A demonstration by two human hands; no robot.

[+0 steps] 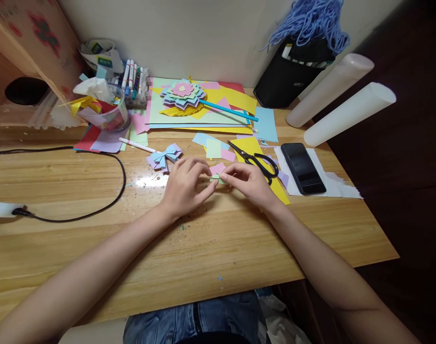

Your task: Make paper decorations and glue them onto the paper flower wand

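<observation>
Green paper [215,177], seemingly pinched between fingertips of left hand [187,186] and right hand [247,182].

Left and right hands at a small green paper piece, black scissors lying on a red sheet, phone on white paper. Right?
Sheet colour is wrong: the black scissors lie on a yellow sheet, per the head view. Left hand, right hand, small green paper piece, phone on white paper: as stated.

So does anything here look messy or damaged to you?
A little. Small dark specks, perhaps crumbs or shavings, are scattered over the desk near the left hand. The white sheet under the phone has a ragged edge, as if torn. I see nothing toppled.
</observation>
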